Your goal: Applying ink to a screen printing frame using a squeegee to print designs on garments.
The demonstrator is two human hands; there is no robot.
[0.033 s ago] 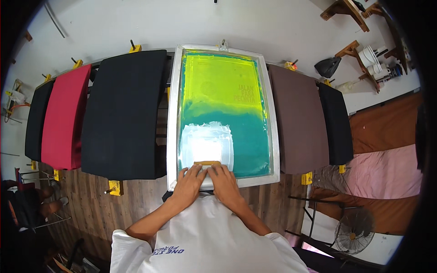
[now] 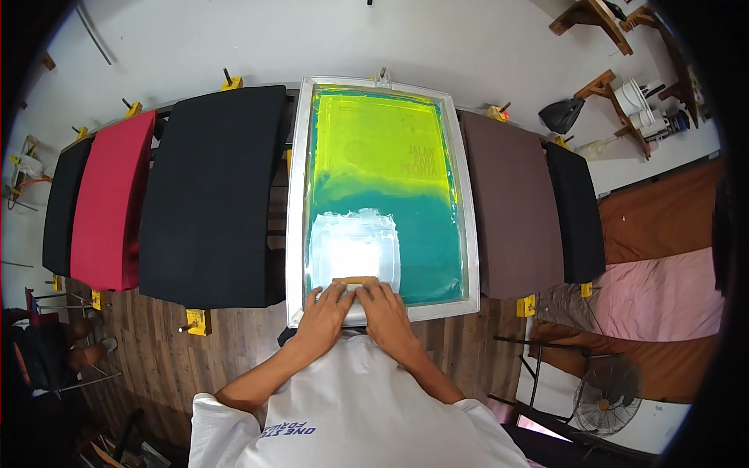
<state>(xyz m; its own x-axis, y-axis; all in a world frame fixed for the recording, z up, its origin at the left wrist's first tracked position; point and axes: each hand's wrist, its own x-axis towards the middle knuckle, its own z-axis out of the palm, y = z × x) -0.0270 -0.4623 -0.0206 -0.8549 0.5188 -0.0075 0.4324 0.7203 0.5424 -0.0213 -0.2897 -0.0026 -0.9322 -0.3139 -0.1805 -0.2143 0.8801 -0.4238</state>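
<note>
A silk-screen frame (image 2: 473, 265) with pale metal edges lies in front of me. Its mesh is yellow-green at the far part and teal nearer to me, with faint lettering at the upper right. White ink (image 2: 355, 238) covers a patch at the near left of the mesh. At the near end of that patch is a squeegee (image 2: 355, 280), of which a narrow brown edge shows. Both my left hand (image 2: 324, 310) and my right hand (image 2: 381, 309) grip it side by side, thumbs close together. Their fingers hide most of the squeegee.
Fabric-covered boards flank the screen: black (image 2: 214, 195) and red (image 2: 113, 203) on the left, brown (image 2: 511, 203) and black (image 2: 577, 214) on the right. Yellow brackets (image 2: 198, 321) jut from their ends. A standing fan (image 2: 607, 398) is at the lower right, wall shelves (image 2: 616, 117) at the upper right.
</note>
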